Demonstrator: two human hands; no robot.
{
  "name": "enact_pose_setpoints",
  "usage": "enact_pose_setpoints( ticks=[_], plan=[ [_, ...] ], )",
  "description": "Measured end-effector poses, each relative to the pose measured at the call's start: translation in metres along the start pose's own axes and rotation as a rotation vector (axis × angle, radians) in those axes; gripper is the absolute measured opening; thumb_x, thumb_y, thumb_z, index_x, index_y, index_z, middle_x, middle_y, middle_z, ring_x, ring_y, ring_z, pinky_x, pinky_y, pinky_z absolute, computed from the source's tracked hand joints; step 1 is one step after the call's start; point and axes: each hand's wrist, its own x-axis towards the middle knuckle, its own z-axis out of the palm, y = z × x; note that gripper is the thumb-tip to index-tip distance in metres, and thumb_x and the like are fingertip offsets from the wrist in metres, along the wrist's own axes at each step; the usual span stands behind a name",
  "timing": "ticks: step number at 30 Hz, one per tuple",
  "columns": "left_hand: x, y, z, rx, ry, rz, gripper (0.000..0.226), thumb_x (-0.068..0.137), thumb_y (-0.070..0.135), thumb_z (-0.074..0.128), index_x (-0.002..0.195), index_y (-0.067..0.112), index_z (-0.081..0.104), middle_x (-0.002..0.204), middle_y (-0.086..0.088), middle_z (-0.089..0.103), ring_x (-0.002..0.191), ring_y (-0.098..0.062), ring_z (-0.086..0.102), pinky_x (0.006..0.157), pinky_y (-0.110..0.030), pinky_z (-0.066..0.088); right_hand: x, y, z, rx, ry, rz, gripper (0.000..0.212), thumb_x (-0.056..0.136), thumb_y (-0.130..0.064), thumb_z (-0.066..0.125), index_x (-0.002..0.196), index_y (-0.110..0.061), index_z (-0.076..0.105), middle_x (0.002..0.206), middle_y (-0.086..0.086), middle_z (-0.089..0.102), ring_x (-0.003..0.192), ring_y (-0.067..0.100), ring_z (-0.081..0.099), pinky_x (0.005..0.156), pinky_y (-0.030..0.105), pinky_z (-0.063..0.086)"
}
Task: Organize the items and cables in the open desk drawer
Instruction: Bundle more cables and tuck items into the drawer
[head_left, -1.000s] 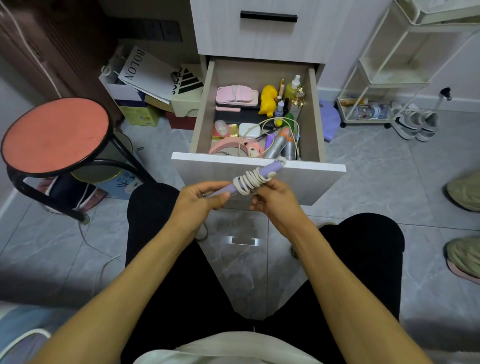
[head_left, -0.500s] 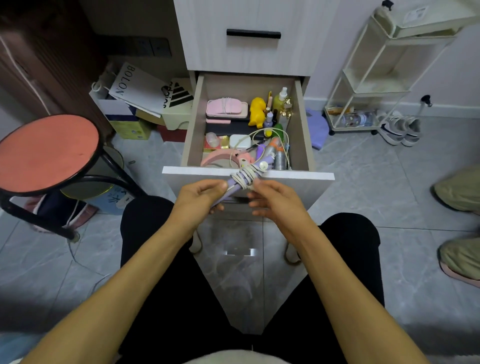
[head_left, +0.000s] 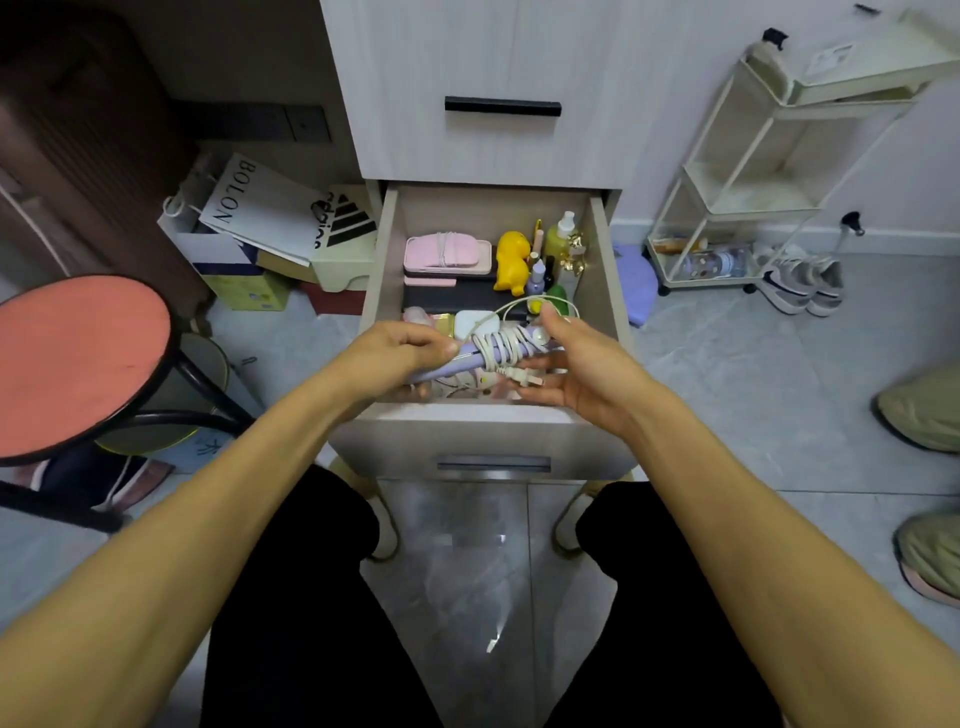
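Two bottles (head_left: 551, 248), yellow duck (head_left: 511, 260) behind cord-wrapped wand (head_left: 496, 353)

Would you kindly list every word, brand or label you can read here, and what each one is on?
"BOLON": white paper bag left of the drawer.
Adidas stripes logo, lettering partly hidden: pale box beside it.
Bottles in the drawer: labels too small to read.

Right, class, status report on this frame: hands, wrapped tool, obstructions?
Left hand grips purple tool, cord coiled. Right hand open beside plug. Clutter fills drawer below.
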Motion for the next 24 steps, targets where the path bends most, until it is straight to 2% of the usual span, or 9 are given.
enact_pose_setpoints(
  ticks=[3,6,10,13,15,18,20,22,24],
  plan=[
    [0.028,0.004,-0.012,0.048,-0.036,-0.035,0.017,0.092,0.031,0.065,0.099,0.018,0.075,0.081,-0.006,0.069,0.061,-0.014,0.060,0.055,-0.026,0.046,0.029,-0.006,-0.002,-0.063,0.029,-0.022,0.021,0.098,-0.034,0.054,0.107,-0.015,0.055,0.094,0.011,0.065,0.078,0.022,0.069,0.070,0.040,0.061],
    [0.062,0.000,-0.020,0.205,0.026,0.009,0.018,0.091,0.033,0.066,0.097,0.019,0.076,0.085,0.002,0.072,0.075,-0.012,0.064,0.070,-0.025,0.048,0.063,-0.009,-0.005,-0.053,0.044,-0.019,0.018,0.098,-0.030,0.055,0.106,-0.015,0.055,0.095,0.011,0.065,0.085,0.025,0.066,0.076,0.041,0.060],
    [0.118,-0.013,-0.032,0.754,0.191,0.170,0.023,0.091,0.035,0.063,0.105,0.018,0.071,0.098,-0.002,0.071,0.089,-0.021,0.063,0.081,-0.032,0.051,0.123,-0.010,-0.004,-0.028,0.106,-0.006,0.014,0.098,-0.030,0.056,0.098,-0.017,0.054,0.096,0.011,0.063,0.080,0.025,0.062,0.076,0.041,0.059],
    [0.149,-0.017,-0.041,1.203,0.149,0.267,0.024,0.091,0.035,0.054,0.101,0.018,0.067,0.098,-0.010,0.070,0.088,-0.030,0.062,0.077,-0.033,0.044,0.161,-0.007,-0.001,0.020,0.173,0.016,0.013,0.097,-0.028,0.057,0.097,-0.016,0.054,0.093,0.012,0.061,0.071,0.022,0.060,0.070,0.039,0.058],
    [0.166,-0.016,-0.048,1.365,0.140,0.305,0.025,0.089,0.038,0.052,0.096,0.018,0.066,0.094,-0.010,0.070,0.088,-0.030,0.061,0.085,-0.034,0.040,0.185,-0.009,0.003,0.038,0.201,0.018,0.013,0.097,-0.028,0.058,0.095,-0.016,0.054,0.095,0.014,0.060,0.073,0.025,0.058,0.062,0.035,0.057],
    [0.183,-0.019,-0.054,1.412,0.185,0.345,0.038,0.080,0.043,0.046,0.091,0.017,0.071,0.086,-0.010,0.070,0.086,-0.028,0.060,0.100,-0.036,0.034,0.217,-0.012,0.009,0.037,0.240,0.039,0.013,0.097,-0.027,0.057,0.098,-0.015,0.052,0.100,0.016,0.060,0.079,0.027,0.058,0.058,0.033,0.055],
    [0.186,-0.025,-0.052,1.377,0.230,0.384,0.032,0.085,0.039,0.052,0.089,0.015,0.073,0.082,-0.011,0.070,0.084,-0.029,0.061,0.104,-0.038,0.032,0.235,-0.011,0.012,0.081,0.261,0.066,0.011,0.097,-0.024,0.056,0.099,-0.013,0.052,0.102,0.017,0.061,0.077,0.027,0.062,0.057,0.034,0.055],
    [0.185,-0.033,-0.049,1.329,0.281,0.409,0.026,0.087,0.032,0.058,0.086,0.014,0.075,0.078,-0.011,0.070,0.080,-0.028,0.062,0.103,-0.039,0.037,0.247,-0.005,0.016,0.110,0.266,0.089,0.011,0.097,-0.022,0.056,0.100,-0.012,0.053,0.107,0.020,0.062,0.080,0.029,0.064,0.058,0.035,0.057],
    [0.187,-0.039,-0.049,1.306,0.316,0.407,0.027,0.088,0.031,0.054,0.081,0.015,0.075,0.073,-0.009,0.068,0.073,-0.026,0.061,0.100,-0.039,0.040,0.261,0.002,0.019,0.067,0.297,0.090,0.014,0.095,-0.022,0.059,0.089,-0.011,0.053,0.110,0.023,0.063,0.089,0.034,0.066,0.062,0.038,0.058]
  ],
)
